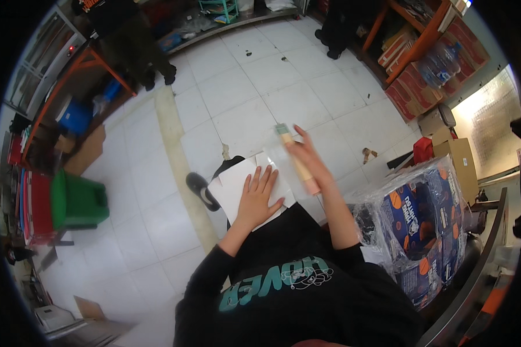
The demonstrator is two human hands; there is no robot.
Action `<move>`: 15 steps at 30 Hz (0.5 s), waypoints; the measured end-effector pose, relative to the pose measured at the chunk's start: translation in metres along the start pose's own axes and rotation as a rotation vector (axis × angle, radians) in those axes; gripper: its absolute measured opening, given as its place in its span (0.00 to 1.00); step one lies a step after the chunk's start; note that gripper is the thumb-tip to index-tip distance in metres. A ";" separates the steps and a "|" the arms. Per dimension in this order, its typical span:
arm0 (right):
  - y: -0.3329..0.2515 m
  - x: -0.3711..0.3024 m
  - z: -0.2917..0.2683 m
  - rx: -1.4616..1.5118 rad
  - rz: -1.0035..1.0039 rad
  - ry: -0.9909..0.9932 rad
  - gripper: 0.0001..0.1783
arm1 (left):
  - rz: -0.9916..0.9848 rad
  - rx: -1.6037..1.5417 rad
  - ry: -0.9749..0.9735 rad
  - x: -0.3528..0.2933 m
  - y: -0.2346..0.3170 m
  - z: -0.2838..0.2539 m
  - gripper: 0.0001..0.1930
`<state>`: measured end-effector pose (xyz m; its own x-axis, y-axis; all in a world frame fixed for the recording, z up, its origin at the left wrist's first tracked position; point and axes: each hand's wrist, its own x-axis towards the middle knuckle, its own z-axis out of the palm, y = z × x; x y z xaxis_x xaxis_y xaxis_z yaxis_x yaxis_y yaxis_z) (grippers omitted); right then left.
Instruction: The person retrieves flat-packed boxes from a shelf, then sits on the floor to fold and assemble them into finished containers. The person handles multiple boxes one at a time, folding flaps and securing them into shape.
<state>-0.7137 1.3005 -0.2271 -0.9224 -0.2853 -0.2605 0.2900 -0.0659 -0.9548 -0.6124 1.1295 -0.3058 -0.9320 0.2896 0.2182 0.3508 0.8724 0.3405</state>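
Observation:
My left hand (257,199) lies flat with fingers spread on a stack of white card or paper (224,185) resting over my lap. My right hand (310,159) is just to the right of the stack, wrapped round a long pale-yellow bar-shaped thing (300,168). One end of it is green and the other pink. It is smeared by motion, so its kind cannot be made out. A clear, shiny film (281,165) shows between the stack and the bar-shaped thing.
Plastic-wrapped dark blue cartons (414,225) stand close at my right, with a brown cardboard box (462,165) behind. At the left is a green bin (78,199). Two people stand beyond, one by an orange-framed table (75,65), another near orange shelving (408,69).

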 end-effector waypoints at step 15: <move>-0.006 -0.013 -0.084 -0.693 -0.067 0.272 0.28 | -0.037 -0.190 0.029 0.008 -0.008 -0.023 0.28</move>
<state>-0.7249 1.3853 -0.2297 -0.9892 -0.0490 -0.1385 0.0863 0.5687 -0.8180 -0.6203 1.1156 -0.2860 -0.9425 0.2447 0.2278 0.3299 0.7914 0.5147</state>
